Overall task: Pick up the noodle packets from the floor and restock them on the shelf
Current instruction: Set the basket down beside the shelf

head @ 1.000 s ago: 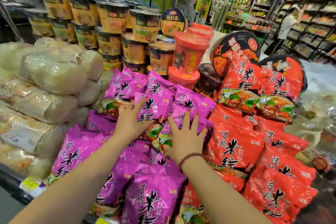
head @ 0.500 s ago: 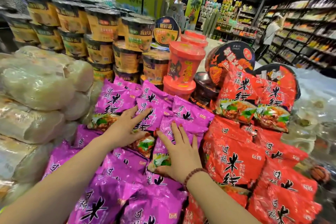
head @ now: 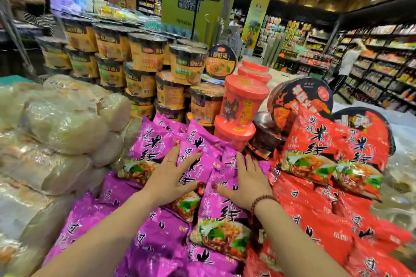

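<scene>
Purple noodle packets (head: 157, 229) lie stacked in the middle of the display, with red noodle packets (head: 315, 209) stacked to their right. My left hand (head: 173, 177) lies flat with spread fingers on an upright purple packet (head: 195, 153) at the back of the pile. My right hand (head: 247, 182), a bead bracelet on its wrist, presses flat on another purple packet (head: 221, 216) that leans forward in front. Neither hand curls round anything.
Clear bags of pale noodles (head: 58, 132) are piled at the left. Yellow noodle cups (head: 144, 67) and red cups (head: 243, 105) stand behind the packets, with black-lidded bowls (head: 301, 96) at the right. Store aisles and shelves (head: 382, 60) run behind.
The view has dropped closer to the pile. Both hands stay flat on the purple packets; the right hand slid slightly down and the front packet now leans further toward me.
</scene>
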Action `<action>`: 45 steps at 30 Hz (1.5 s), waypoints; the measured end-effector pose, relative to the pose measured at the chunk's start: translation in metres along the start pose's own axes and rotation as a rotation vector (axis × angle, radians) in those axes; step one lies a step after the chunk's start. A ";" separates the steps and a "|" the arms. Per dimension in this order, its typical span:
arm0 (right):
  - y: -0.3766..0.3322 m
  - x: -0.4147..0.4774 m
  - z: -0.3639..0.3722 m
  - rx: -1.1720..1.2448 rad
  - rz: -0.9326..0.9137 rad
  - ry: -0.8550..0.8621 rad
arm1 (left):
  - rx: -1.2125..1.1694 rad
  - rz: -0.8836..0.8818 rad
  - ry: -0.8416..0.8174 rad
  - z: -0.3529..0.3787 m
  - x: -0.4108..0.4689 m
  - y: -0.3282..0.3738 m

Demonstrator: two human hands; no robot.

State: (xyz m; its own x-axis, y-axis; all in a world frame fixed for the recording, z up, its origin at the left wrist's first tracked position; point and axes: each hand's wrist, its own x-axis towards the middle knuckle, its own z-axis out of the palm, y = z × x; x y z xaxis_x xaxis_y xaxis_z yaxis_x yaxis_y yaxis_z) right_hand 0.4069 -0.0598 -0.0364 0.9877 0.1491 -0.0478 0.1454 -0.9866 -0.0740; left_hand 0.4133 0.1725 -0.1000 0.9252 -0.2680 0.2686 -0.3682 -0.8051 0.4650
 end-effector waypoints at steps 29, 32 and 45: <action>-0.190 0.180 -0.055 -0.133 -0.239 -0.256 | 0.096 -0.189 0.210 -0.033 -0.038 -0.076; -0.183 0.185 -0.055 -0.057 -0.332 -0.185 | 0.093 -0.160 0.221 -0.031 -0.039 -0.081; -0.159 0.158 -0.039 0.087 -0.485 0.246 | 0.219 -0.077 0.262 -0.013 -0.020 -0.106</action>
State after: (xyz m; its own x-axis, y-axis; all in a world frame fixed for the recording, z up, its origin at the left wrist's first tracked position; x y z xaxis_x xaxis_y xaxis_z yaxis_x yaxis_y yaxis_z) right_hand 0.5422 0.1184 0.0066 0.7943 0.5556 0.2459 0.5926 -0.7977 -0.1119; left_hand 0.4327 0.2705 -0.1438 0.8843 -0.0799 0.4601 -0.2432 -0.9199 0.3076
